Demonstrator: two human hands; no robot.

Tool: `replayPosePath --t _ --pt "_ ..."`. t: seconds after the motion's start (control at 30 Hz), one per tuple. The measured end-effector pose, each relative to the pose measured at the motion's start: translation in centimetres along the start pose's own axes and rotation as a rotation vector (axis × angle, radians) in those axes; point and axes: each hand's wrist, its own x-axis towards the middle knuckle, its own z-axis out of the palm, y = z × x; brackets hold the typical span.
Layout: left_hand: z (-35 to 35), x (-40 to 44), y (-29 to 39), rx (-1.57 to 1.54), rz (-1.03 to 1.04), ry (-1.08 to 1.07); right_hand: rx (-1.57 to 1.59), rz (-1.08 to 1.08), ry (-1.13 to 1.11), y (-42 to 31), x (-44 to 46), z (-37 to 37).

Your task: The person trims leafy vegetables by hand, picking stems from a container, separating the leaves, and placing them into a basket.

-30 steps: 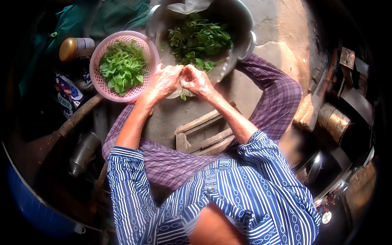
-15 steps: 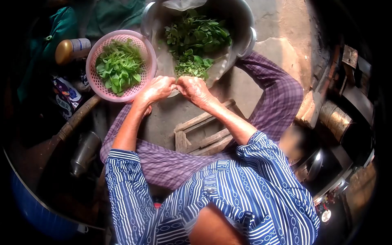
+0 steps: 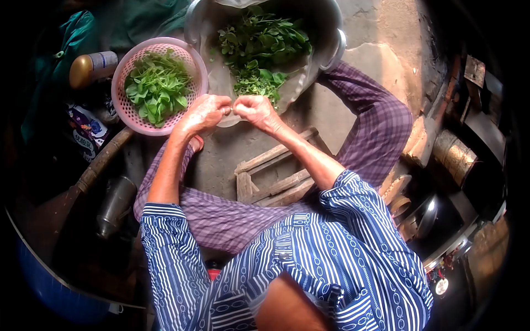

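My left hand (image 3: 208, 112) is closed, fingertips pinched, close to the near-right rim of the pink basket (image 3: 117, 110). Facing it across a small gap, my right hand (image 3: 257, 112) is also closed in a pinch. Whatever lies between the fingertips is too small to make out. Picked leafy greens (image 3: 157, 88) are heaped inside the basket. Beyond my hands, more leafy greens (image 3: 265, 41) lie in a big metal pot (image 3: 326, 27) lined with a pale plastic sheet (image 3: 223, 105).
A wooden stool or frame (image 3: 276, 168) stands between my legs. On the left are a gold-capped jar (image 3: 91, 69), a bamboo pole (image 3: 105, 159) and a metal canister (image 3: 116, 207). Pieces of wood (image 3: 454, 151) and a pan (image 3: 425, 218) sit on the right.
My hands have drawn slightly apart and turned a little, both still pinched. The whole view has shifted slightly. The basket and pot stay in place.
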Motion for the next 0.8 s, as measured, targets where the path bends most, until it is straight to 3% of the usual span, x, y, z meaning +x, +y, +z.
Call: replayPosePath --t 0.03,0.17,0.2,0.23,0.27,0.33,0.43,0.5,0.53,0.57,0.63,0.7,0.77,0.8 --pt "0.0 0.0 -0.2 -0.001 -0.001 0.002 0.136 0.009 0.014 1.3 0.6 -0.1" --pt "-0.9 0.1 0.3 0.237 -0.049 0.279 -0.888 -0.116 0.164 8.6 2.3 -1.9" --pt "-1.4 0.1 0.7 0.243 -0.033 0.323 -0.964 0.022 0.03 9.0 3.0 -3.3" --pt "-1.5 0.0 0.8 0.247 -0.025 0.362 -1.134 0.017 0.108 9.5 3.6 -4.4" --pt "-1.2 -0.1 0.7 0.242 -0.036 0.357 -1.215 0.095 0.121 10.0 4.2 -5.7" --pt "-1.0 0.0 0.5 0.27 0.02 0.379 -1.371 -0.082 0.237 13.6 5.4 -8.9" --pt "-1.2 0.0 1.1 0.303 0.001 0.327 -1.396 0.058 0.029 15.0 7.0 -12.4" --pt "-1.3 0.0 1.0 0.296 -0.001 0.332 -1.457 -0.144 -0.025 15.0 7.2 -13.6" --pt "-1.3 0.1 0.9 0.264 -0.003 0.363 -1.555 -0.264 0.054 14.6 7.1 -13.8" --pt "-1.4 0.1 0.9 0.235 -0.003 0.396 -1.555 -0.269 0.055 14.1 7.3 -13.9" --pt "-1.5 0.3 1.1 0.181 -0.041 0.407 -1.277 0.041 0.096 11.3 7.5 -13.9" --pt "-1.0 0.6 0.6 -0.033 -0.092 0.464 -1.276 0.136 0.142 6.1 6.6 -13.0" --pt "-0.7 0.8 0.6 -0.12 -0.176 0.377 -0.448 0.454 -0.17 1.9 5.9 -12.2" --pt "-0.3 0.9 0.5 -0.136 -0.153 0.418 -0.223 0.409 -0.207 1.3 5.2 -11.2"
